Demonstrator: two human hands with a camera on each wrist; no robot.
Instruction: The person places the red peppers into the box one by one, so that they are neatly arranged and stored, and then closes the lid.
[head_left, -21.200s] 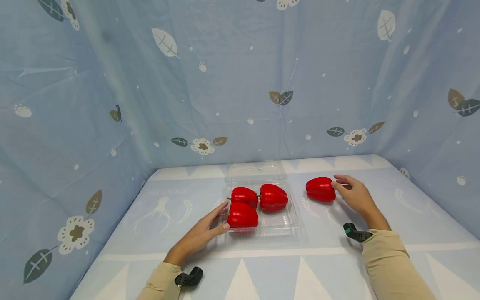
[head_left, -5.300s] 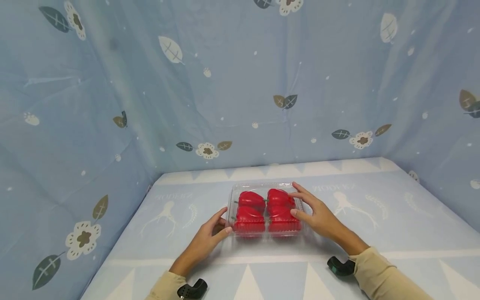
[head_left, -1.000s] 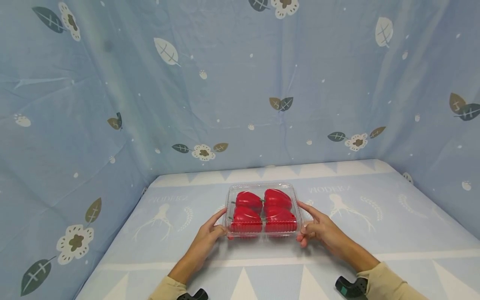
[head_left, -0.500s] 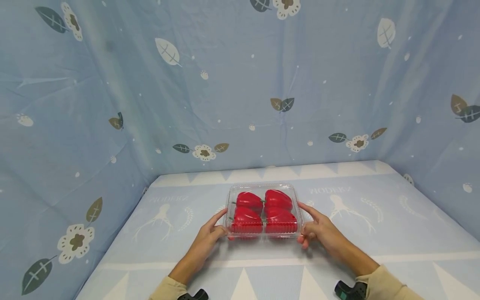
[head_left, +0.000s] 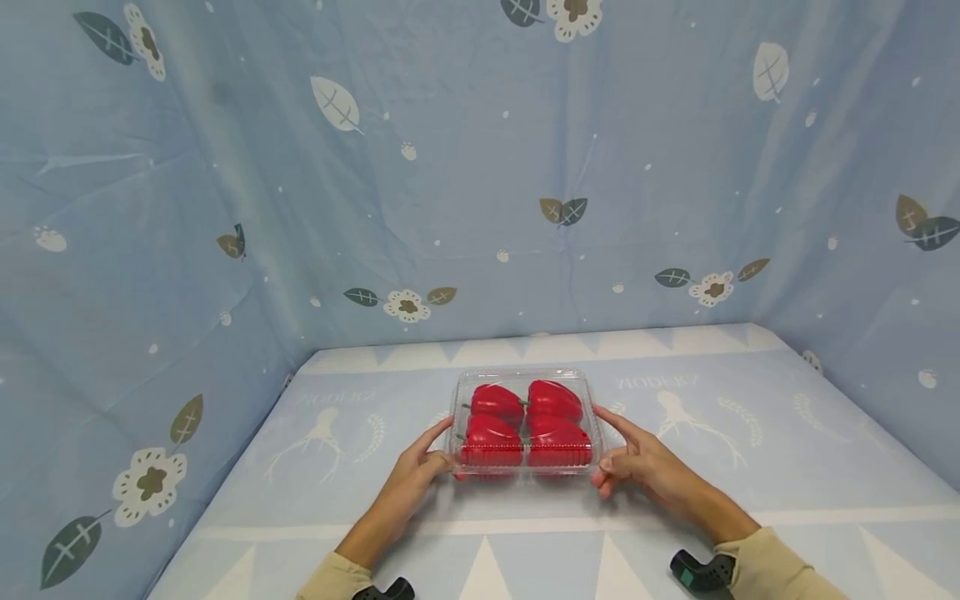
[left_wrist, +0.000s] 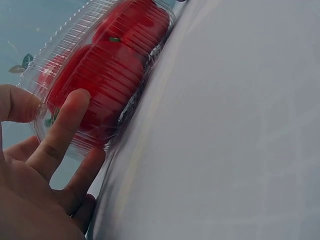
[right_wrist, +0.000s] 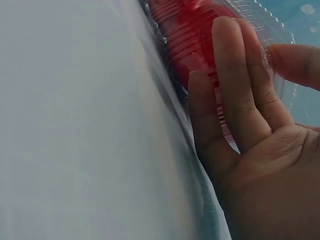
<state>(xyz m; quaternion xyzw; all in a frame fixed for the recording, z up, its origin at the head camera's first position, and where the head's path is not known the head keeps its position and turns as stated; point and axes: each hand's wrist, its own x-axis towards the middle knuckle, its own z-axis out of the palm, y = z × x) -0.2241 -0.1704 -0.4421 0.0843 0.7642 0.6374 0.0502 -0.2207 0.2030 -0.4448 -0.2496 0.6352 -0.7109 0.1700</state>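
Note:
A clear plastic clamshell box (head_left: 517,374) sits on the table with its lid down. Inside lie several red bell peppers (head_left: 553,400) with green stems, in two columns. My left hand (head_left: 408,479) grips the box's left side near the front corner; in the left wrist view its thumb touches the rim (left_wrist: 40,111) and other fingers lie along the ridged wall. On the opposite side, my right hand (head_left: 651,465) holds the front right corner. Its thumb meets the rim in the right wrist view, while several fingers (right_wrist: 232,75) spread over the wall.
A pale blue and white patterned cloth (head_left: 322,492) covers the table. Blue printed curtain (head_left: 480,167) hangs behind and along both sides. Dark devices (head_left: 701,573) are strapped at both wrists.
Earlier the lid was folded back and one pepper lay outside by my right hand. Later the lid was down, my right hand on it; that hand then moved to the side. Last second: almost still.

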